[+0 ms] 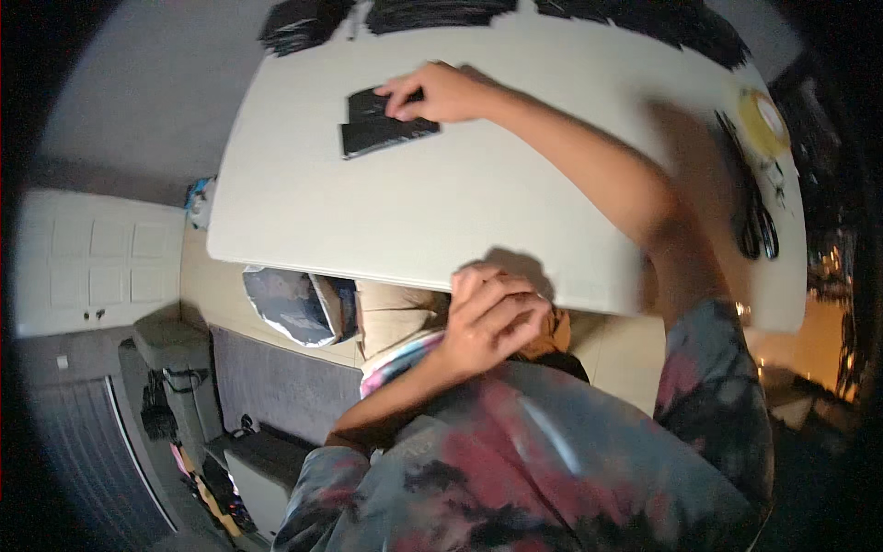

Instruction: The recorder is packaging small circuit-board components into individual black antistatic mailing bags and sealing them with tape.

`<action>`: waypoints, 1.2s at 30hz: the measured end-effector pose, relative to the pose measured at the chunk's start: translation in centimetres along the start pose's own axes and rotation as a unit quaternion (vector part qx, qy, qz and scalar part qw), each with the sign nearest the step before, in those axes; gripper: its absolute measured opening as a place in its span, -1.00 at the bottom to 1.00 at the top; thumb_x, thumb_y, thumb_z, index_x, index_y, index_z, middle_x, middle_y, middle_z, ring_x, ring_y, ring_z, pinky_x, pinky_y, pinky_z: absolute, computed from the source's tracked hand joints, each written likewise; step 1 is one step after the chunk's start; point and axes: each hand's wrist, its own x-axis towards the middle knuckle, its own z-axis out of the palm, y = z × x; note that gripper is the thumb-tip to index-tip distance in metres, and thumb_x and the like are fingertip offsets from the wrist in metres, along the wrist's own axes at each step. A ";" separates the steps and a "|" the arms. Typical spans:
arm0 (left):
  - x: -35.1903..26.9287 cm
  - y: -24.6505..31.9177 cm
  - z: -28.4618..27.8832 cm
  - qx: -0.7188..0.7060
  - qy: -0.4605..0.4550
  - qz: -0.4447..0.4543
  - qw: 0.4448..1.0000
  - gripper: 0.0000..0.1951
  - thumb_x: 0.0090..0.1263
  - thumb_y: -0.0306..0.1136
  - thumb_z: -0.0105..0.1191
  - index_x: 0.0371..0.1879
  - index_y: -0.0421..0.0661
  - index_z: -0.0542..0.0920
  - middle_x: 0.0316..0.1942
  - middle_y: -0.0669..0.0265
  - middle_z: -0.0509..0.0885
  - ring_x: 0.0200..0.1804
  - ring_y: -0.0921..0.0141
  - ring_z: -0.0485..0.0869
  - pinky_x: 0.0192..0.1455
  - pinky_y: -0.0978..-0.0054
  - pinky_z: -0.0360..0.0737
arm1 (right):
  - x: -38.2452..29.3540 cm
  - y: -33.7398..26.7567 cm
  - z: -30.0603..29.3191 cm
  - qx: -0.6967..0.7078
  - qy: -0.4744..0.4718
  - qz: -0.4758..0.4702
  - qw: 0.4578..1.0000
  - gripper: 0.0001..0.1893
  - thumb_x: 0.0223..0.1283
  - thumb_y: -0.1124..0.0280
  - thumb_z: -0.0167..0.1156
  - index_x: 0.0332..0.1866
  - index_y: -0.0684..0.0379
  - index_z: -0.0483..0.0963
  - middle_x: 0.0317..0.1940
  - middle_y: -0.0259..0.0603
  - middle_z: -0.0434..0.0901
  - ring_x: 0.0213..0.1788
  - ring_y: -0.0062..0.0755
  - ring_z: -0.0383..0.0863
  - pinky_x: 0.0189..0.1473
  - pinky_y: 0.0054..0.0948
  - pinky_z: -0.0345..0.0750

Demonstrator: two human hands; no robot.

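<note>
My right hand (441,91) reaches across the white table with thumb and fingers bent over a black plastic sheet or bag (390,138). The plastic lies flat, with one piece or fold overlapping another. My fingertips hide its right part, and whether they grip it or only rest on it is unclear. My left hand (493,317) hovers by the table's near edge. Its fingers are curled and apart, and I see nothing held in it. The white tabletop (386,214) spreads out before me.
Black plastic stacks (441,14) line the table's far edge. Black-handled scissors (752,214) and a yellowish tape roll (766,124) lie at the right end. Below the near edge stand a dark bag with silvery edging (286,303) and a beige cushion-like item (393,314).
</note>
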 end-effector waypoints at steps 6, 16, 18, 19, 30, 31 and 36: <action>4.5 -2.0 -7.5 -0.131 0.126 -0.117 0.976 -0.88 0.22 -0.54 0.45 -0.33 -0.11 0.76 -0.21 0.32 0.73 -0.17 0.39 0.64 -0.04 0.39 0.57 | -0.2 -0.8 -0.4 0.028 0.021 -0.021 0.999 -0.79 0.19 0.47 0.45 -0.06 0.10 0.80 0.35 -0.17 0.66 0.42 -0.10 0.61 0.53 -0.21 0.44; 10.2 -16.4 -12.0 -0.261 0.071 -0.255 0.928 -0.90 0.55 -0.40 0.30 -0.14 -0.15 0.71 -0.33 0.56 0.53 -0.35 0.70 0.46 -0.33 0.72 0.36 | 0.0 -1.0 -0.4 0.041 0.013 -0.013 0.999 -0.78 0.19 0.58 0.41 -0.04 0.21 0.77 0.37 -0.13 0.65 0.49 -0.13 0.54 0.52 -0.25 0.44; 11.2 -17.9 -11.2 -0.272 0.037 -0.275 0.921 -0.86 0.57 -0.34 0.29 -0.06 -0.11 0.69 -0.35 0.56 0.48 -0.37 0.69 0.46 -0.36 0.69 0.42 | 0.0 -0.7 -0.3 0.055 0.023 -0.003 0.998 -0.79 0.19 0.56 0.43 -0.06 0.25 0.76 0.36 -0.13 0.66 0.45 -0.15 0.59 0.48 -0.30 0.47; 11.2 -18.4 -10.9 -0.272 0.040 -0.271 0.923 -0.86 0.57 -0.34 0.29 -0.06 -0.11 0.69 -0.35 0.56 0.48 -0.37 0.69 0.46 -0.36 0.69 0.42 | 0.1 -0.9 -0.2 0.038 0.022 -0.022 0.999 -0.79 0.22 0.51 0.43 -0.03 0.19 0.77 0.37 -0.20 0.65 0.45 -0.21 0.59 0.45 -0.34 0.49; 11.2 -19.8 -9.7 -0.264 0.048 -0.290 0.919 -0.67 0.71 -0.06 0.07 0.09 -0.09 0.58 -0.20 0.46 0.58 -0.15 0.60 0.56 -0.19 0.57 0.65 | 0.1 -1.3 -0.6 0.012 0.032 0.032 0.999 -0.77 0.23 0.38 0.46 -0.02 0.12 0.78 0.37 -0.19 0.65 0.48 -0.19 0.56 0.46 -0.30 0.49; 11.2 -19.9 -9.6 -0.262 0.060 -0.288 0.919 -0.66 0.71 -0.06 0.07 0.06 -0.12 0.58 -0.23 0.45 0.56 -0.18 0.59 0.56 -0.19 0.56 0.66 | 0.3 -1.9 -1.2 -0.024 0.089 0.005 0.996 -0.79 0.28 0.44 0.42 -0.01 0.19 0.76 0.37 -0.16 0.65 0.45 -0.19 0.59 0.44 -0.29 0.52; 11.2 -20.2 -9.4 -0.282 0.077 -0.309 0.905 -0.67 0.75 -0.06 -0.02 0.03 -0.13 0.54 -0.20 0.41 0.57 -0.12 0.56 0.57 -0.07 0.51 0.72 | 1.4 -5.5 -5.7 0.084 0.184 0.096 0.975 -0.71 0.51 0.30 0.29 -0.07 0.39 0.71 -0.13 -0.05 0.84 -0.21 -0.44 0.84 -0.13 -0.49 0.70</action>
